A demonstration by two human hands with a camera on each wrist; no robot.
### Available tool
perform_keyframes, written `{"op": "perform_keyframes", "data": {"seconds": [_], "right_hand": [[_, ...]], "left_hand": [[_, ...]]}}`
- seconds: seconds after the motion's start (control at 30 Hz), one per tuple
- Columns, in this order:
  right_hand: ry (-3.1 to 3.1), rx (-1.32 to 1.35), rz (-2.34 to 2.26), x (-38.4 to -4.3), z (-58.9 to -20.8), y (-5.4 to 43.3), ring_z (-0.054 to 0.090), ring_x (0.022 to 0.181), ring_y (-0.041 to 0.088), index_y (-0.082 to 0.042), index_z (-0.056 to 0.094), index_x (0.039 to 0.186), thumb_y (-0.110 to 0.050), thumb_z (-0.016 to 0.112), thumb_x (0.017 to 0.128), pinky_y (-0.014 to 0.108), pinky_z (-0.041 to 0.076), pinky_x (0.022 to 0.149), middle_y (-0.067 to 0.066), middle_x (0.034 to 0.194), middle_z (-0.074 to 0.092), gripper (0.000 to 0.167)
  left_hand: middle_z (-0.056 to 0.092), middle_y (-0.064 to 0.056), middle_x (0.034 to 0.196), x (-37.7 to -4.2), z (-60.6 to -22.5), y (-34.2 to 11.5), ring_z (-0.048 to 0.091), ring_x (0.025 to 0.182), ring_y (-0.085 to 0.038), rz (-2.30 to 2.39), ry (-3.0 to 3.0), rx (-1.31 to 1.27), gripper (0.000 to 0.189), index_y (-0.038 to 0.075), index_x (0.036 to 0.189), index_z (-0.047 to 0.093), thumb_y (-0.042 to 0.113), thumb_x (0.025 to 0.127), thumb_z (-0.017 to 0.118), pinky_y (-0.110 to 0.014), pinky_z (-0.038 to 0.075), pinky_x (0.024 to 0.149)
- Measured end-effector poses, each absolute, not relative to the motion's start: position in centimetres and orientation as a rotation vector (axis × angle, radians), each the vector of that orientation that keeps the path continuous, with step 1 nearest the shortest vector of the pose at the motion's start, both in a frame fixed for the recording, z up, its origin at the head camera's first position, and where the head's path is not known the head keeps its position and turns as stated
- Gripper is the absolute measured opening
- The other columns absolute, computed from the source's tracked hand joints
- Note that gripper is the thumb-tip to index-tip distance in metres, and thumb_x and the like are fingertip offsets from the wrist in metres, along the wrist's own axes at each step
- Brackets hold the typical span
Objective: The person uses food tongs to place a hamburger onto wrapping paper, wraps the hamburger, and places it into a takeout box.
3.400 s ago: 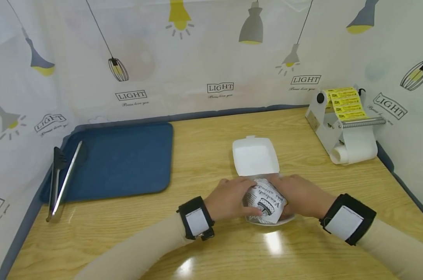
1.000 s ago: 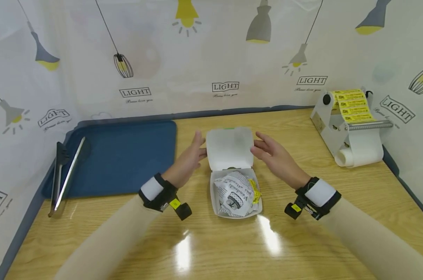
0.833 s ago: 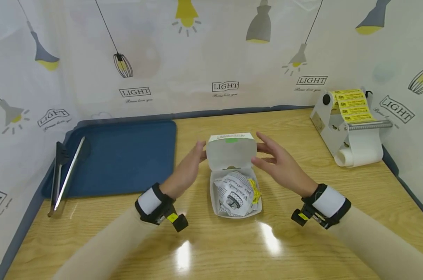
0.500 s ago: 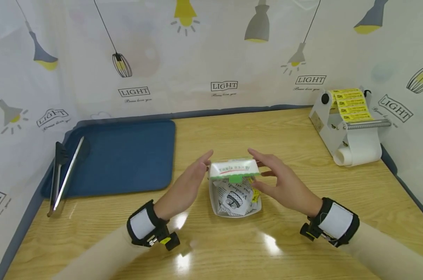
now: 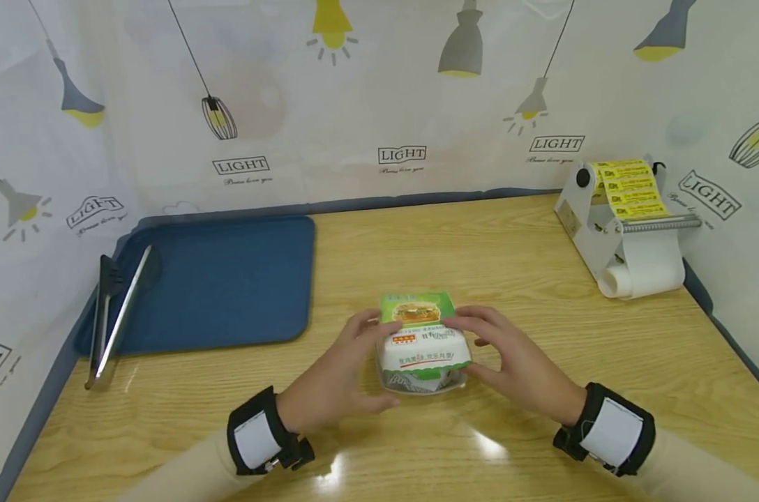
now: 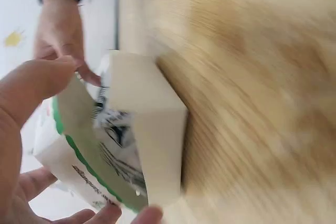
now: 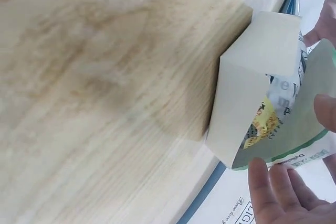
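Note:
A burger box (image 5: 420,338) with a green and white printed lid stands on the table in the head view. Its lid is folded over but gapes at the front, where a paper-wrapped burger (image 5: 417,382) shows. The wrist views look into the gap, and a yellow label (image 7: 262,124) is visible on the wrapper. On the lid's left side lie the extended fingers of my left hand (image 5: 335,376), its thumb apart from the front of the box. My right hand (image 5: 524,373) touches the lid's right side with spread fingers, its thumb near the front corner.
A blue tray (image 5: 229,279) lies at the left, with metal tongs (image 5: 118,314) across its left edge. A label dispenser (image 5: 630,230) with yellow labels stands at the back right. A printed white sheet (image 5: 329,97) backs the wooden table (image 5: 379,251).
Earlier, both hands were at the wrapped burger in the raised-lid box. They then moved to the lid's sides, and the lid has swung forward and down over the burger.

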State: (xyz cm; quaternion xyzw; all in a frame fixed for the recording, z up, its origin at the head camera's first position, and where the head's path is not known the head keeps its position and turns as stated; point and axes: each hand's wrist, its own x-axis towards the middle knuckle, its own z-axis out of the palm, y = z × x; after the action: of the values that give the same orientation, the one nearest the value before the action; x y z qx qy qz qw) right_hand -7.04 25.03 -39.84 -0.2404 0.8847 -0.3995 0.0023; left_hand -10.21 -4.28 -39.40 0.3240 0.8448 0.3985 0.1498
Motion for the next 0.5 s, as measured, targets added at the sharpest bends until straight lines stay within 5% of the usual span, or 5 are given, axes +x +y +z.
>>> {"op": "perform_keyframes", "data": {"seconds": [0.17, 0.33, 0.5], "right_hand": [[2.755, -0.76, -1.234, -6.8, -40.3, 25.0, 0.052, 0.129, 0.031, -0.02, 0.054, 0.145, 0.007, 0.082, 0.08, 0.046, 0.057, 0.091, 0.01, 0.147, 0.047, 0.077], [2.759, -0.77, -1.194, -6.6, -40.4, 25.1, 0.052, 0.131, 0.028, -0.022, 0.057, 0.142, 0.002, 0.085, 0.079, 0.045, 0.055, 0.096, 0.007, 0.148, 0.046, 0.073], [2.791, -0.819, -1.128, -6.4, -40.8, 25.4, 0.05, 0.134, 0.027, -0.022, 0.059, 0.139, 0.001, 0.087, 0.077, 0.043, 0.051, 0.102, 0.006, 0.148, 0.045, 0.072]], "left_hand": [[0.016, -0.018, 0.166, -9.9, -40.4, -3.7, 0.043, 0.136, -0.033, 0.873, 2.688, 1.07, 0.117, 0.024, 0.161, 0.03, 0.032, 0.066, 0.098, -0.039, 0.056, 0.091], [0.02, -0.019, 0.165, -9.7, -40.7, -3.2, 0.036, 0.141, -0.039, 0.774, 2.8, 1.083, 0.111, 0.02, 0.158, 0.038, 0.037, 0.066, 0.097, -0.048, 0.05, 0.102], [0.024, -0.021, 0.162, -9.5, -41.0, -3.0, 0.03, 0.146, -0.038, 0.794, 2.785, 1.065, 0.097, 0.013, 0.153, 0.044, 0.025, 0.071, 0.094, -0.044, 0.048, 0.106]]}}
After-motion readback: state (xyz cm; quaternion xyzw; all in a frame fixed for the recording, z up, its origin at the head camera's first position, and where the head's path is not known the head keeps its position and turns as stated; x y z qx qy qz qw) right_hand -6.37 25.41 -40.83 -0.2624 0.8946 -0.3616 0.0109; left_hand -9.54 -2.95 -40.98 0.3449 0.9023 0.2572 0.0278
